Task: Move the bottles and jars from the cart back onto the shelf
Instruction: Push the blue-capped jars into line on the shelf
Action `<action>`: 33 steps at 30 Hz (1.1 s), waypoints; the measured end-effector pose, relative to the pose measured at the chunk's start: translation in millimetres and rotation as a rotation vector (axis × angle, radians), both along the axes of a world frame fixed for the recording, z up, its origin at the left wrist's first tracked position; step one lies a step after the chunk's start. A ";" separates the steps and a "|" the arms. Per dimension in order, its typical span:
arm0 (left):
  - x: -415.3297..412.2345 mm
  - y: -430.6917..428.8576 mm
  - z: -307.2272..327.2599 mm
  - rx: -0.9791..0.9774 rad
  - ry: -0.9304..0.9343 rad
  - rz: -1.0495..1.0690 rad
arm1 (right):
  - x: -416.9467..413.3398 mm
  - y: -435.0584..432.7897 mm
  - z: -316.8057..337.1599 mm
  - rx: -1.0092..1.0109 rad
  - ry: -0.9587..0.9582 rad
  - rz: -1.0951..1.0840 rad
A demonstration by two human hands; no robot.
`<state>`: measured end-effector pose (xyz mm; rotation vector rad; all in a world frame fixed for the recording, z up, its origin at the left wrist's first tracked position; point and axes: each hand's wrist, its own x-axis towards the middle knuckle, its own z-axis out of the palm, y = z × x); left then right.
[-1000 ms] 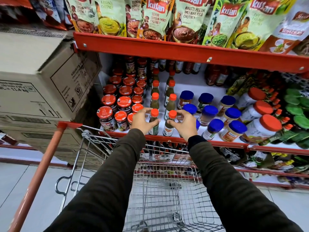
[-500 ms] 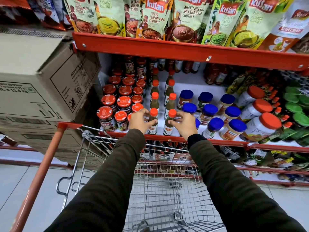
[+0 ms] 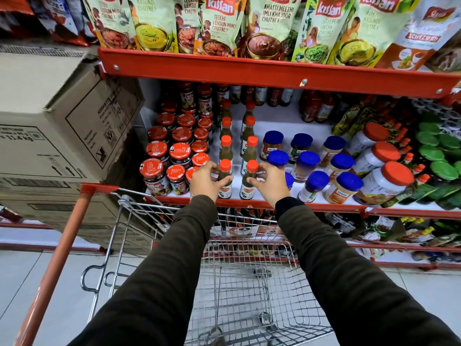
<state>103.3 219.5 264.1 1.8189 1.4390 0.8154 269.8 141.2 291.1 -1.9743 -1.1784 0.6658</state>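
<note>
Two slim green sauce bottles with orange caps stand side by side at the front edge of the red-edged shelf (image 3: 324, 208). My left hand (image 3: 205, 179) is wrapped around the left bottle (image 3: 225, 191), thumb across its front. My right hand (image 3: 270, 184) grips the right bottle (image 3: 247, 192) from the right side. More of the same bottles stand in two rows behind them. The wire cart (image 3: 174, 213) sits below my arms against the shelf, and the part of its basket that I can see holds nothing.
Red-lidded jars (image 3: 179, 152) crowd the shelf just left of my left hand, and blue-lidded jars (image 3: 308, 161) stand just right of my right hand. Larger orange-lidded jars (image 3: 396, 173) are further right. Stacked cardboard boxes (image 3: 62, 126) rise on the left above the cart's orange handle (image 3: 57, 265). Chutney pouches fill the shelf above.
Both hands stay on the two front bottles. The bottles and hands have barely shifted; only the view has moved slightly.
</note>
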 end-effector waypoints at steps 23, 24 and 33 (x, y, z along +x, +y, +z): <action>195.6 -158.2 -27.5 -0.056 -0.433 -0.170 | 146.7 -103.0 -38.1 0.013 0.343 -0.118; 206.8 -159.5 -26.6 -0.160 -0.446 -0.185 | 151.1 -102.6 -40.6 0.015 0.413 -0.115; 246.6 -147.0 -28.3 -0.688 -0.734 -0.144 | 174.4 -98.3 -48.2 0.068 0.717 -0.051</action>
